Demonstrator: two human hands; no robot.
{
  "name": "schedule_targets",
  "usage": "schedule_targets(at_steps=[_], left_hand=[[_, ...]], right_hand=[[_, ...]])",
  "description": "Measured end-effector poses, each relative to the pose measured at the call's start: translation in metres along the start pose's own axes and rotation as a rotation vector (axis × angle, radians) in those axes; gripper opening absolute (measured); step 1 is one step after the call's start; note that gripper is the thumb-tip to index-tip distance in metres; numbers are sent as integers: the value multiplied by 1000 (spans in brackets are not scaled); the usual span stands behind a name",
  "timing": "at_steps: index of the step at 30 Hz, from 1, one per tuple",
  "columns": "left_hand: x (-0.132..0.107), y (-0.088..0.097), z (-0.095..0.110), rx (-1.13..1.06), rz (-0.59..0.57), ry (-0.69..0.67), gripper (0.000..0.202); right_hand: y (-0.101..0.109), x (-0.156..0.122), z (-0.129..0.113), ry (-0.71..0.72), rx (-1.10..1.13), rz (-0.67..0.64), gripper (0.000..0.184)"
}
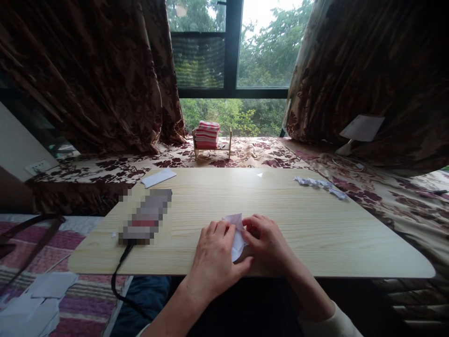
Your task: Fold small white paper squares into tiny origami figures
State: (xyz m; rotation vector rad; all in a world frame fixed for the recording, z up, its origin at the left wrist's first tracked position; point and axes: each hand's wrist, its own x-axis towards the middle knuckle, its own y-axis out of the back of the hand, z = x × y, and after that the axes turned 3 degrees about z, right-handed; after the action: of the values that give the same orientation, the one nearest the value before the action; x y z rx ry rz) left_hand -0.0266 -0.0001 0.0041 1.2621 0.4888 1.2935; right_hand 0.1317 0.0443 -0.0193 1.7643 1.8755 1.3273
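A small folded piece of white paper [237, 246] lies at the near edge of the wooden table, between my two hands. My left hand [218, 250] rests over its left side, fingers curled onto the paper and thumb stretched towards the right below it. At its right side, my right hand [267, 238] grips the paper's edge with thumb and bent fingers. Creases show on the paper, and its pointed top sticks out beyond my fingers. The left part of the sheet is hidden under my left hand.
Several folded white paper pieces [321, 185] line the table's [351, 243] right rear edge. Blank white paper [158, 178] lies rear left, near a pixelated device [145, 217] with a black cable [117, 271]. Loose sheets [42, 304] lie on the bed. Striped cloths [206, 135] and a lamp [363, 128] stand behind.
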Motion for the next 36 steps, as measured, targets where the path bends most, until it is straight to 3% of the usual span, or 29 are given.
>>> schedule_targets(at_steps=[14, 16, 24, 36], left_hand=[[-1, 5, -5, 22, -23, 6, 45], [-3, 5, -5, 5, -17, 1, 44], [-5, 1, -10, -8, -12, 19, 54], [-4, 3, -9, -5, -17, 20, 52]], right_hand=[[6, 8, -3, 14, 29, -86, 8], [5, 11, -3, 28, 20, -96, 2], [-5, 13, -2, 42, 8, -85, 9], [5, 4, -3, 97, 56, -123, 11]])
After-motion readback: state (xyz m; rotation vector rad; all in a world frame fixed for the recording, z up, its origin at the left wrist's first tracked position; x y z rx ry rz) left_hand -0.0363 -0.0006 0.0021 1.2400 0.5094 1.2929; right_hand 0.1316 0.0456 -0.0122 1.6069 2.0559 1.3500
